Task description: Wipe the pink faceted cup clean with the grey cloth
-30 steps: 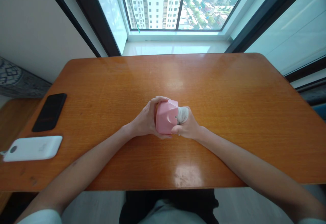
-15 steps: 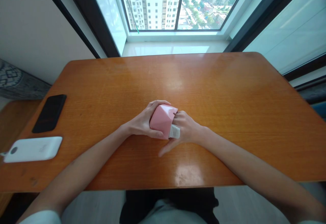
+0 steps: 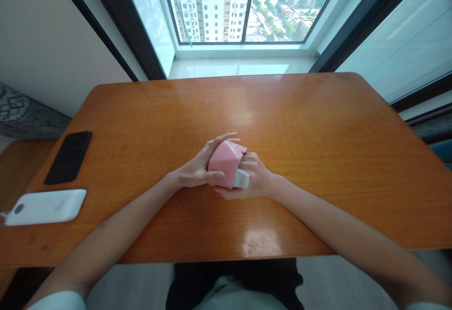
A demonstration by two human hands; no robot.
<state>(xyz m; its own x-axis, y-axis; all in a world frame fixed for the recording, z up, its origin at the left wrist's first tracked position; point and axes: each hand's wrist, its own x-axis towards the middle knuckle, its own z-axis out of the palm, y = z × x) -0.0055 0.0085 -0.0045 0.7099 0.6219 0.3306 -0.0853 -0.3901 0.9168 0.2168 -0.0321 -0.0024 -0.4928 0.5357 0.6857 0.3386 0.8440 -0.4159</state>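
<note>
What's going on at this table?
A person is handling a faceted pink object with both bare hands over a wooden table. The left hand is spread around its left side, thumb against the near side. The right hand holds it from the right, where something white shows at its end; some fingers are hidden. Off to the left lie a black phone-like slab and a white device, neither touched.
</note>
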